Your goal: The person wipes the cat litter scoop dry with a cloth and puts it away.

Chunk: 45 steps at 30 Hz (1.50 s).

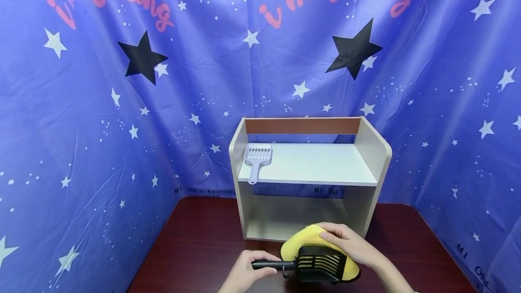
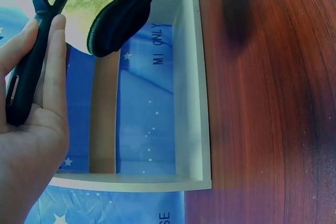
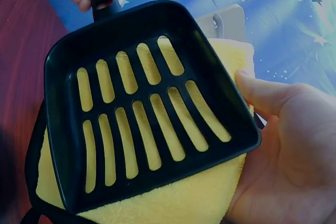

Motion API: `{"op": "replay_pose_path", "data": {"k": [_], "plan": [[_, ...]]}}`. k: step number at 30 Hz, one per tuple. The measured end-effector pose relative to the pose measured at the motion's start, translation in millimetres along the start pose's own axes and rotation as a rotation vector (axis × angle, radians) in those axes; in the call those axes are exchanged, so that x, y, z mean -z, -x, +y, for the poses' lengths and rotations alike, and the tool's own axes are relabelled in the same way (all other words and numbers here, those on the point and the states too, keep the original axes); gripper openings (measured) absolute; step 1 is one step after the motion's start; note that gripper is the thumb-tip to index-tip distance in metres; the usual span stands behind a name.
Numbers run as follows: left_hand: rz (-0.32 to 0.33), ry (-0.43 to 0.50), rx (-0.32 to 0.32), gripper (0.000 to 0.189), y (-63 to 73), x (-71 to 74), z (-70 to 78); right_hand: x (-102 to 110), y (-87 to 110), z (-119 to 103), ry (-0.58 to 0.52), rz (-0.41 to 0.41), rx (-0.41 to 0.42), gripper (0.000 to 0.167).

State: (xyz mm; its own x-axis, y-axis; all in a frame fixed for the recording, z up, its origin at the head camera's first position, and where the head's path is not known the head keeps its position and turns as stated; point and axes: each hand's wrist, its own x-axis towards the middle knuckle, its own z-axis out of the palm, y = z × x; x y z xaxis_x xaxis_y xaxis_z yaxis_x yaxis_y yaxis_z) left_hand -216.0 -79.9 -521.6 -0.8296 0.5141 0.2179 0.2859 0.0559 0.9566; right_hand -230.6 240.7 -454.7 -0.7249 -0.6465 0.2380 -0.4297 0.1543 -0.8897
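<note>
My left hand (image 1: 246,270) grips a black slotted litter scoop (image 1: 315,251) by its handle, with the thumb on one side and fingers on the other. The scoop's slotted head lies over a yellow fuzzy cloth piece (image 1: 303,238) with black edging. From the other side, my right hand (image 1: 350,243) holds that cloth, its thumb on the yellow face (image 3: 210,203). Yellow shows through the scoop's slots in the right wrist view. The cloth's dark underside (image 2: 123,22) appears in the left wrist view. Both items are in front of the shelf unit's lower opening.
A two-tier shelf unit (image 1: 307,162) stands toward the back of the dark red table (image 1: 195,243). On its upper board, at the left, lies a pale grey slotted scoop (image 1: 255,166). A blue star-patterned curtain (image 1: 211,80) surrounds the table.
</note>
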Motion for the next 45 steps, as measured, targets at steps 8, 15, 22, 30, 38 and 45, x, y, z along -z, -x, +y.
{"op": "replay_pose_path", "data": {"k": [8,15,22,30,38,45], "plan": [[0.031,-0.034,-0.007,0.023,-0.3,-0.7,0.8,-2.8,-1.7,-0.2,-0.008,-0.087,0.015,0.031],[0.071,-0.023,0.049,0.022,0.7,2.4,2.0,2.7,9.4,1.5,-0.058,-0.070,-0.024,0.033],[0.112,-0.074,0.028,0.022,1.7,8.6,2.0,4.9,23.8,5.5,-0.095,0.004,-0.026,0.035],[0.141,-0.066,-0.009,0.026,-0.7,13.8,1.8,8.7,34.9,12.5,-0.131,0.052,-0.026,0.038],[0.190,-0.064,-0.008,0.023,-2.2,11.4,-1.4,10.7,44.8,16.7,-0.019,0.147,-0.060,0.036],[0.178,-0.053,0.005,0.024,3.8,5.6,-6.1,6.5,57.2,18.2,-0.072,0.115,-0.017,0.036]]}}
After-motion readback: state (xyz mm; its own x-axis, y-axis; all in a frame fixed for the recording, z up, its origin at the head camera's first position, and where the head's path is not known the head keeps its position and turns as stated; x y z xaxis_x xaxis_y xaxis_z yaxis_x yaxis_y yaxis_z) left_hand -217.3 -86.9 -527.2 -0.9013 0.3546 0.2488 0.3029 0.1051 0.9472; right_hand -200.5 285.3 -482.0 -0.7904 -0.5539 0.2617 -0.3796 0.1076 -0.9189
